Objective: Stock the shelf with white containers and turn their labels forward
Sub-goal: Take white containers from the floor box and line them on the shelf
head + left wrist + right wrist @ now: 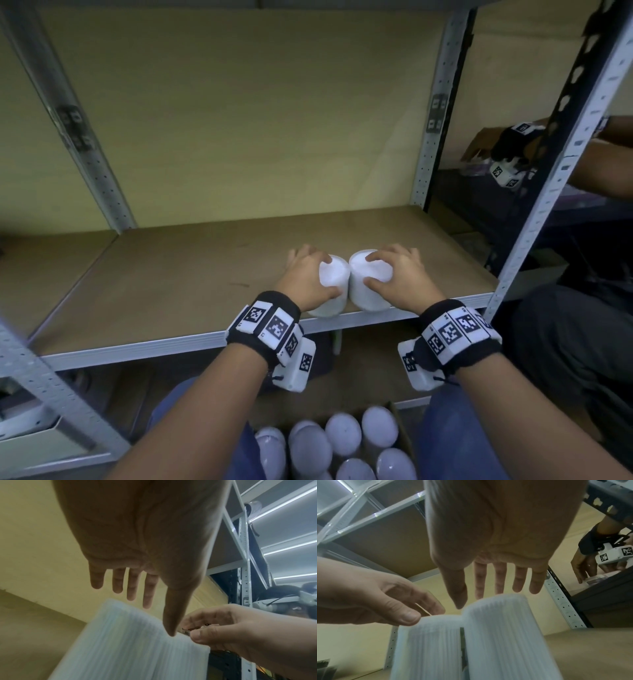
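Two white ribbed containers stand side by side, touching, at the front edge of the shelf board (171, 274). My left hand (305, 274) grips the left container (334, 275) from above, thumb on its near side, fingers over the lid. My right hand (400, 274) grips the right container (363, 298) the same way. In the left wrist view the left container (128, 642) is blurred under my left hand (154, 574), and my right hand (240, 628) pinches a rim with dark print. The right wrist view shows both containers (501, 635) below my right hand (496, 547).
A cardboard box (406, 435) holding several more white containers (342, 428) sits below between my knees. Perforated metal uprights (428, 137) frame the shelf on both sides. Another person's hand with a wrist camera (507, 150) works in the bay to the right.
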`<state>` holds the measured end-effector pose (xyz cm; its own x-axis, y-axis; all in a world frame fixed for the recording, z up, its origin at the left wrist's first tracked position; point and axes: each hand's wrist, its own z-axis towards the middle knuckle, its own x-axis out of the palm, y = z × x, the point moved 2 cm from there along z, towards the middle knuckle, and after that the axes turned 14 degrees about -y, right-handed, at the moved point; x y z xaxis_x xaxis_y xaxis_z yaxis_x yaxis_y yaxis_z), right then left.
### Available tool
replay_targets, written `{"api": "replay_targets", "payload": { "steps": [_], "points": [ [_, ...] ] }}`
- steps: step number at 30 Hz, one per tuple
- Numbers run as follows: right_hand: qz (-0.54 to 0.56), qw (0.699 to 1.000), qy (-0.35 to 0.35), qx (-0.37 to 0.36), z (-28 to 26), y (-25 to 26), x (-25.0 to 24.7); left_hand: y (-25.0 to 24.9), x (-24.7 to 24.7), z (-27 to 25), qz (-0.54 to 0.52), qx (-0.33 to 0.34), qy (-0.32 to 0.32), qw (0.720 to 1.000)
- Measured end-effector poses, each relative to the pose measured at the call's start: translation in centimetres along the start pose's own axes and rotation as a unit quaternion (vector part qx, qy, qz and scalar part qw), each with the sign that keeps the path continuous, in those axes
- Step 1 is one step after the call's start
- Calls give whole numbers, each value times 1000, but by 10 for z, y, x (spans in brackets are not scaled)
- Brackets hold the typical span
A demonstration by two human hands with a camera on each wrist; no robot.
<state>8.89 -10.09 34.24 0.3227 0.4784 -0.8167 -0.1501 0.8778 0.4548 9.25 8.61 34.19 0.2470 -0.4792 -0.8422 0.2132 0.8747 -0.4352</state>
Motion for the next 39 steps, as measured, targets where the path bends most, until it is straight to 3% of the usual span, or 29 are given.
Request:
{"api": "replay_targets", "payload": {
  "steps": [9, 20, 39],
  "points": [
    [-26, 999, 4, -38, -5, 4, -2, -7, -1, -13, 3, 13, 5, 1000],
    [-25, 997, -50, -54, 7, -2, 13, -2, 8, 4, -14, 27, -35, 999],
    [14, 997, -68, 17, 133, -38, 61, 13, 63, 135, -16, 0, -64, 998]
  ]
}}
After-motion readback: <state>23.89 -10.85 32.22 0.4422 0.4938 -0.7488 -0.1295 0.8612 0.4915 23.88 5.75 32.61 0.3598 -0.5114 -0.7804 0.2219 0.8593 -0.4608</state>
